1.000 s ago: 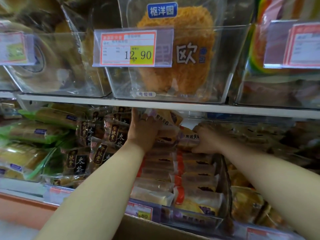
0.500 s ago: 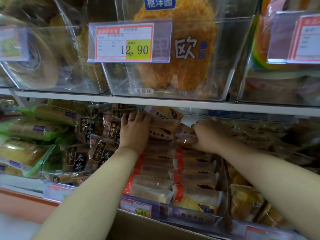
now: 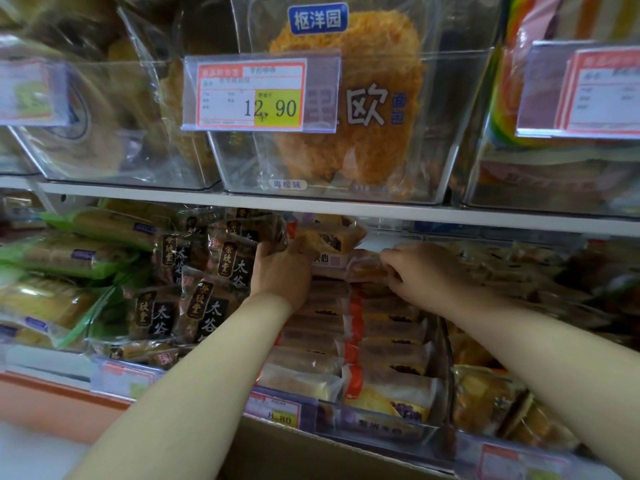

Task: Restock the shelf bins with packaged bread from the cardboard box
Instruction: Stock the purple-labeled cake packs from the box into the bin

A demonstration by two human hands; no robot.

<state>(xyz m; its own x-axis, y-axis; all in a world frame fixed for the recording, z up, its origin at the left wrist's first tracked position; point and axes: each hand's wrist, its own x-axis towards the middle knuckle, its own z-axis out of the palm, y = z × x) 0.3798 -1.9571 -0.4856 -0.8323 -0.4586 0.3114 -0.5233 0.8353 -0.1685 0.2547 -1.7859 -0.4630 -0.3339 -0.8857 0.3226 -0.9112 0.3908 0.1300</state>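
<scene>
Packaged bread slices with orange ends [image 3: 388, 382] lie stacked in two rows in a clear shelf bin [image 3: 445, 355] on the lower shelf. My left hand [image 3: 282, 271] reaches to the back of the left row, its fingers curled round the edge of the topmost bread package [image 3: 332, 237]. My right hand [image 3: 415, 271] is at the back of the right row and pinches the end of another bread package [image 3: 365, 268]. A strip of the cardboard box [image 3: 311, 455] shows below the bin, its contents hidden.
Dark-wrapped cakes [image 3: 207, 306] and green-wrapped loaves [image 3: 62, 258] fill the bins to the left, with more bread bags [image 3: 491, 400] to the right. The white upper shelf [image 3: 450, 216] hangs low over my hands and carries clear bins with a 12.90 price tag [image 3: 252, 95].
My left hand lay flat on the back of the left row and now curls round the top package. My right hand stays at the back of the right row.
</scene>
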